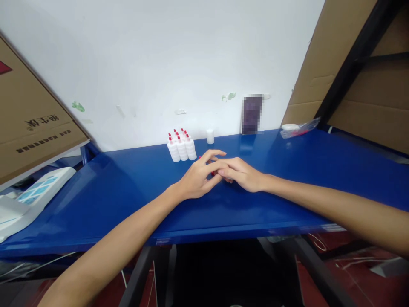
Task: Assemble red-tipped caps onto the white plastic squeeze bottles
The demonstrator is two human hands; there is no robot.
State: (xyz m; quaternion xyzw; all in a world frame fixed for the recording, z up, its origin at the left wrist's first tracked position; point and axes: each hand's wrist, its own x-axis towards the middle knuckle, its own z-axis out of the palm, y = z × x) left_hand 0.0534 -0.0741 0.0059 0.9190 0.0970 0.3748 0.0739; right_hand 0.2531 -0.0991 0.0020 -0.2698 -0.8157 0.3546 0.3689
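My left hand and my right hand meet low over the middle of the blue table, fingers overlapping. The left index finger stretches over the top, while its thumb and other fingers close toward the right hand. My right hand's thumb presses against its curled fingers. A small red piece shows between the left fingers; what it belongs to is hidden. Just beyond the left hand, several white squeeze bottles with red-tipped nozzles stand upright in a tight block. A small white cylinder stands behind the hands.
Against the white wall leans a dark, pixelated rectangular object. A clear plastic bag and a white item lie at the back right. On the left are a white device with blue panels and a cardboard box. Cardboard borders the right.
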